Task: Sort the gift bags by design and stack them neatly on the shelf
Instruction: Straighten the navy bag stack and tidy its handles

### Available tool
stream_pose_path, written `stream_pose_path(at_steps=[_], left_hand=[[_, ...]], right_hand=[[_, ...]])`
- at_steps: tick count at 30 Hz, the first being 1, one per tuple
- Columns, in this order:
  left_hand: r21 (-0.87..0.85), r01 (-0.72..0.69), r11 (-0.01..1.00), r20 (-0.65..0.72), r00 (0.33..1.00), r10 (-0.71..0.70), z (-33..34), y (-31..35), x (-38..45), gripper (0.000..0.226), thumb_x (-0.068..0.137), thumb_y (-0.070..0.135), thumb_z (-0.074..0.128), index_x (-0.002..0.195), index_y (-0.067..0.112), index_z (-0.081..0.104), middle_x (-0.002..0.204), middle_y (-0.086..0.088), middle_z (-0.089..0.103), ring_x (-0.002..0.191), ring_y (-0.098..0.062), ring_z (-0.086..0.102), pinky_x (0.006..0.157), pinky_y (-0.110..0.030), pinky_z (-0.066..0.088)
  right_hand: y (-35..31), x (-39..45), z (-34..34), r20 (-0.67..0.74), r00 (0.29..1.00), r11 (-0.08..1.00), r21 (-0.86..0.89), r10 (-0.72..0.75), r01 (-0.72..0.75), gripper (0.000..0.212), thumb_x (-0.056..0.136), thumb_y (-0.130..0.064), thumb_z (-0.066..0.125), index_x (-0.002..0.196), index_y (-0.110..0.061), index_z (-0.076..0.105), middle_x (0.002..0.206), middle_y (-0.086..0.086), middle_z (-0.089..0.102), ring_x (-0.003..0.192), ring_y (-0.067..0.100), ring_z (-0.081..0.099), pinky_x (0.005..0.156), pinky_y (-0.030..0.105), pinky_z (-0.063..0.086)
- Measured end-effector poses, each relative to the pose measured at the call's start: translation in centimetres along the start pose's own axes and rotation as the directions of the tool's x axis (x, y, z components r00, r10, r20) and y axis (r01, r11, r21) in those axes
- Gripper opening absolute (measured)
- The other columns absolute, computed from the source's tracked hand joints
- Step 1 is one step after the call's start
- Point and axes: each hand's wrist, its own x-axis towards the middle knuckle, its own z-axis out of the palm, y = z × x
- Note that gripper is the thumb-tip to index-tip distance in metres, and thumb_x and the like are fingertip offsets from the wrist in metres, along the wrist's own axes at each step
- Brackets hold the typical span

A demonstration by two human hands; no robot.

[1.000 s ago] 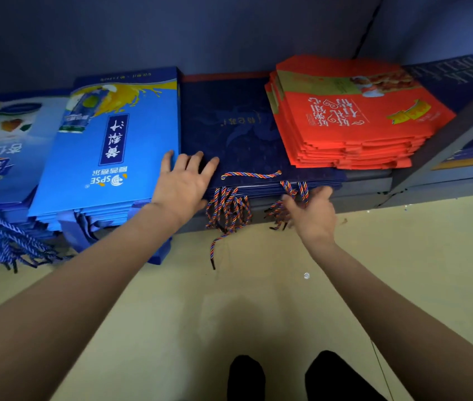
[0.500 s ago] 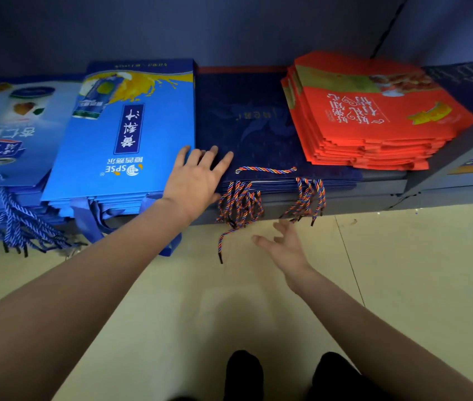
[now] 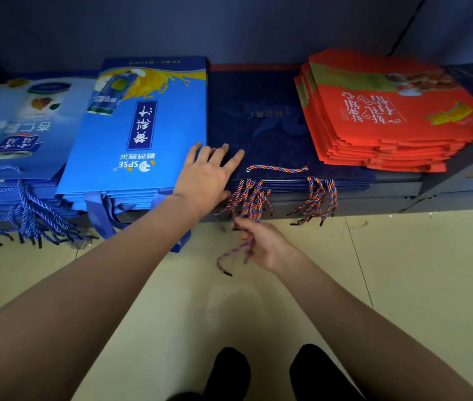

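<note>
Below you lies a pale tiled floor (image 3: 403, 285), your two dark shoes (image 3: 229, 371) at the bottom edge, a dark wall (image 3: 229, 24) behind.

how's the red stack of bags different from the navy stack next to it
The red stack is bright, with white script and food pictures; the navy stack is dark with a faint pattern. The red stack is fanned and uneven; the navy stack sits square. Striped rope handles hang off the navy stack's front edge, where the right hand grips some and the left hand lies flat; no handles show on the red stack. Both lie flat on the shelf.
</note>
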Motion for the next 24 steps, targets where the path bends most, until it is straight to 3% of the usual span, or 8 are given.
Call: stream_pose_path(at_steps=[5, 8, 10, 15, 17, 20, 21, 24], left_hand=[[-0.005, 0.000, 1.000, -0.015, 1.000, 0.000, 0.3, 0.1, -0.2, 0.081, 0.092, 0.047, 0.050, 0.151, 0.025, -0.002, 0.156, -0.008, 0.013, 0.135, -0.029, 0.024, 0.116, -0.041, 0.007], [-0.007, 0.004, 1.000, -0.021, 1.000, -0.004, 0.3, 0.1, -0.2, 0.081, 0.092, 0.047, 0.049, 0.151, 0.025, -0.002, 0.156, -0.008, 0.013, 0.135, -0.029, 0.024, 0.116, -0.041, 0.007], [-0.008, 0.008, 1.000, -0.013, 1.000, -0.008, 0.1, 0.1, -0.2, 0.081, 0.092, 0.047, 0.049, 0.151, 0.025, -0.002, 0.156, -0.008, 0.013, 0.135, -0.029, 0.025, 0.116, -0.041, 0.007], [-0.001, -0.001, 1.000, 0.015, 1.000, 0.001, -0.5, 0.0, 0.0, 0.082, 0.090, 0.048, 0.052, 0.151, 0.025, 0.001, 0.155, -0.007, 0.016, 0.134, -0.029, 0.026, 0.116, -0.041, 0.008], [0.007, -0.014, 1.000, 0.030, 0.999, 0.014, -0.9, -0.2, 0.3, 0.084, 0.089, 0.050, 0.053, 0.151, 0.025, 0.003, 0.154, -0.007, 0.020, 0.133, -0.030, 0.027, 0.115, -0.041, 0.009], [0.042, -0.044, 0.998, 0.047, 0.998, 0.042, -1.6, -0.5, 0.9, 0.085, 0.086, 0.055, 0.054, 0.150, 0.024, 0.008, 0.148, -0.008, 0.027, 0.130, -0.031, 0.031, 0.113, -0.041, 0.014], [0.035, -0.047, 0.998, 0.051, 0.998, 0.045, -1.9, -0.6, 1.1, 0.085, 0.085, 0.056, 0.054, 0.150, 0.024, 0.010, 0.146, -0.008, 0.030, 0.129, -0.031, 0.033, 0.112, -0.041, 0.016], [-0.018, -0.045, 0.999, 0.075, 0.996, 0.046, -2.4, -0.7, 1.5, 0.084, 0.083, 0.057, 0.057, 0.149, 0.025, 0.016, 0.142, -0.008, 0.035, 0.125, -0.031, 0.037, 0.110, -0.039, 0.020]], right_hand=[[-0.4, -2.3, -8.0, -0.012, 0.991, 0.990, 0.060, -0.130, 0.130, 0.027, 0.097, -0.018, 0.047, 0.071, -0.012, 0.052, 0.044, -0.010, 0.038, 0.038, 0.003, 0.026, 0.049, 0.019, 0.020], [-0.7, -3.0, -12.2, -0.112, 0.969, 0.970, -0.126, -0.221, 0.207, 0.030, 0.098, -0.021, 0.045, 0.070, -0.013, 0.049, 0.041, -0.011, 0.027, 0.041, 0.007, 0.024, 0.045, 0.020, 0.015], [-1.0, -3.5, -14.1, -0.171, 0.936, 0.939, -0.213, -0.309, 0.271, 0.027, 0.098, -0.017, 0.046, 0.075, -0.010, 0.057, 0.044, -0.009, 0.031, 0.044, 0.008, 0.028, 0.049, 0.024, 0.015], [-2.2, -4.3, -15.3, -0.350, 0.792, 0.845, -0.395, -0.500, 0.360, 0.022, 0.093, -0.004, 0.053, 0.075, -0.010, 0.064, 0.058, 0.004, 0.045, 0.055, 0.014, 0.039, 0.046, 0.010, 0.033], [-2.5, -4.2, -15.2, -0.299, 0.742, 0.706, -0.633, -0.600, 0.316, 0.015, 0.091, -0.008, 0.058, 0.083, -0.005, 0.070, 0.065, 0.007, 0.058, 0.062, 0.019, 0.049, 0.054, 0.013, 0.038], [-2.4, -4.1, -14.5, -0.026, 0.709, 0.254, -0.942, -0.705, 0.218, 0.012, 0.086, -0.008, 0.064, 0.091, -0.005, 0.074, 0.085, 0.014, 0.069, 0.083, 0.033, 0.058, 0.075, 0.032, 0.044], [-2.4, -4.2, -14.2, 0.016, 0.687, 0.179, -0.961, -0.727, 0.213, 0.011, 0.085, -0.008, 0.065, 0.089, -0.007, 0.074, 0.085, 0.014, 0.069, 0.086, 0.036, 0.056, 0.077, 0.037, 0.044], [-3.4, -5.0, -13.4, 0.024, 0.591, 0.168, -0.949, -0.807, 0.268, 0.008, 0.082, -0.006, 0.067, 0.086, -0.010, 0.073, 0.083, 0.009, 0.069, 0.087, 0.036, 0.053, 0.076, 0.042, 0.042]])
